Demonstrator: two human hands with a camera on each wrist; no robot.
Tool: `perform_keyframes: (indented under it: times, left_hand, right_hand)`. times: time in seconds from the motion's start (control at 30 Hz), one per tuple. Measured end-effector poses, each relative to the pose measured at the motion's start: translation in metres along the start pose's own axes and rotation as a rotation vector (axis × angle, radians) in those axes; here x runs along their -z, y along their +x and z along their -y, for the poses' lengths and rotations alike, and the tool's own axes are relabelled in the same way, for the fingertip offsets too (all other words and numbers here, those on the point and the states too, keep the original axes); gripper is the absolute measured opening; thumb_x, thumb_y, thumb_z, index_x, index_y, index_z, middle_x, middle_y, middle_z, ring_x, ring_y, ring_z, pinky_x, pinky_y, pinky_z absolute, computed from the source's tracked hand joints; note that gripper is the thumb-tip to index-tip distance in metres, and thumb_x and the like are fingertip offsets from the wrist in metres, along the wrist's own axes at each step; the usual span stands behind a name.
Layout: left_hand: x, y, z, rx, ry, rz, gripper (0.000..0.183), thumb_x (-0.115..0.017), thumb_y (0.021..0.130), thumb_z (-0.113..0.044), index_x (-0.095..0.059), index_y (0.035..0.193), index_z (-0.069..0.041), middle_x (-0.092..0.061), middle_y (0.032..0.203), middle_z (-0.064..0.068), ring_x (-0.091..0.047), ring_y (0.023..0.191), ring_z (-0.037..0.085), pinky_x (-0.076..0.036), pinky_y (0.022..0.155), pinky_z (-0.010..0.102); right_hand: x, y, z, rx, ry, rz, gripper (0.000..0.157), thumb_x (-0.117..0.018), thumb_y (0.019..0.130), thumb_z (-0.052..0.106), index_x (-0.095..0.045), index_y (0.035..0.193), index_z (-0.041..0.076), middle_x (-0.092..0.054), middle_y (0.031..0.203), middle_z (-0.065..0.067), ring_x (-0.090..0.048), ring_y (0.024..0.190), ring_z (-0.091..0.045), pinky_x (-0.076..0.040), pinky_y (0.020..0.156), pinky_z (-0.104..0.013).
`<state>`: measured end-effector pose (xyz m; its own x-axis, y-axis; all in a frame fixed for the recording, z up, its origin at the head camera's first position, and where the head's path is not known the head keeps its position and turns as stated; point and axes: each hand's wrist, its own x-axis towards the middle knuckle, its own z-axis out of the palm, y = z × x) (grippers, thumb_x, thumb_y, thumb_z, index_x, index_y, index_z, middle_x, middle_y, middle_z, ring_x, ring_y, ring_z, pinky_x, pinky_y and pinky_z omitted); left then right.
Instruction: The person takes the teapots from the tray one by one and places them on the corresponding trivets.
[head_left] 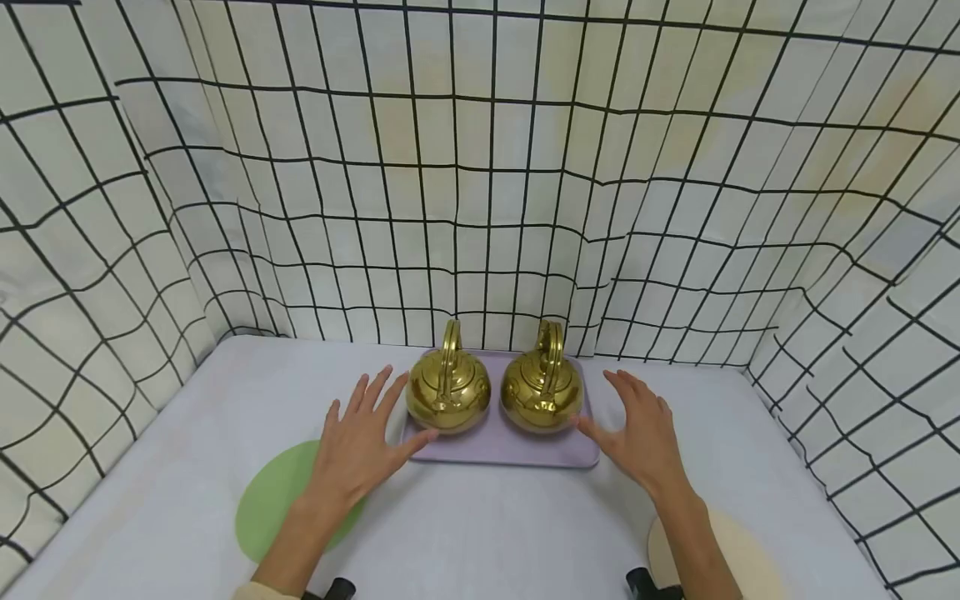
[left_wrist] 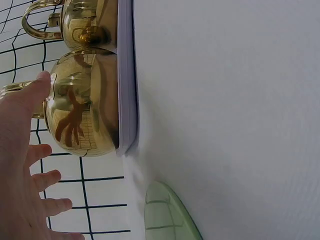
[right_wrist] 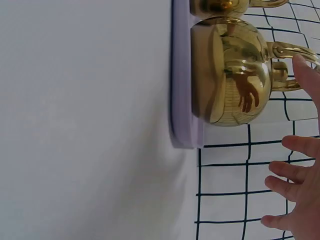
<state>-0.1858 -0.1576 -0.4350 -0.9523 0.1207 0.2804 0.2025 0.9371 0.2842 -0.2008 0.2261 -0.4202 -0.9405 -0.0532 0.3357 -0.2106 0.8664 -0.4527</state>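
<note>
Two shiny gold teapots with arched top handles stand side by side on a lilac tray. My left hand [head_left: 362,446] is spread beside the left teapot [head_left: 448,390], its thumb in front of the pot's lower side in the head view. To the right of the right teapot [head_left: 542,389] is my right hand [head_left: 641,432], fingers extended and thumb toward the pot. In the left wrist view the left hand [left_wrist: 20,165] has splayed fingers and holds nothing. The right wrist view likewise shows the right hand [right_wrist: 302,175] with fingers apart. Whether either thumb touches brass, I cannot tell.
The lilac tray [head_left: 510,452] lies near the back edge of a white table [head_left: 495,533]. A green disc [head_left: 262,508] lies partly under my left forearm; a cream disc [head_left: 738,550] lies by my right forearm. White cloth walls with black grid lines [head_left: 480,200] enclose the table.
</note>
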Motion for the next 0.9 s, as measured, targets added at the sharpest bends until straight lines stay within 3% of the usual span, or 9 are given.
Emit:
perform_keyframes:
  times: [0.2,0.47,0.7,0.9]
  left_hand:
    - [-0.001,0.001,-0.007,-0.003,-0.066,-0.047,0.087,-0.062,0.092,-0.071,-0.046,0.156,-0.015,-0.049,0.160,0.014,-0.047,0.146,0.040,-0.042,0.113,0.067]
    - [-0.002,-0.002,-0.012,0.079,-0.184,-0.089,0.075,-0.075,0.091,-0.054,-0.053,0.145,-0.006,-0.058,0.148,0.019,-0.059,0.132,0.043,-0.051,0.102,0.063]
    - [-0.007,-0.005,-0.010,0.127,-0.233,-0.023,0.064,-0.076,0.093,-0.047,-0.057,0.137,-0.005,-0.059,0.145,0.019,-0.063,0.126,0.043,-0.055,0.097,0.059]
    - [-0.009,-0.010,-0.007,0.169,-0.252,0.060,0.049,-0.076,0.092,-0.045,-0.064,0.125,-0.011,-0.060,0.142,0.017,-0.067,0.118,0.039,-0.058,0.092,0.057]
  right_hand:
    - [0.004,0.004,0.007,-0.003,0.127,-0.027,0.073,-0.078,0.090,0.049,-0.055,0.147,0.011,-0.053,0.154,-0.018,-0.048,0.144,-0.044,-0.033,0.120,-0.068]
    - [0.007,0.008,0.022,-0.057,0.260,0.026,0.069,-0.072,0.094,0.054,-0.055,0.148,0.014,-0.051,0.157,-0.014,-0.045,0.148,-0.041,-0.038,0.119,-0.068]
    - [0.008,0.012,0.032,-0.054,0.345,0.025,0.063,-0.072,0.096,0.047,-0.056,0.147,0.014,-0.056,0.152,-0.010,-0.050,0.143,-0.036,-0.039,0.119,-0.065]
    - [0.004,0.012,0.037,0.009,0.432,-0.019,0.052,-0.074,0.097,0.034,-0.060,0.141,0.010,-0.064,0.143,-0.010,-0.058,0.134,-0.031,-0.046,0.114,-0.056]
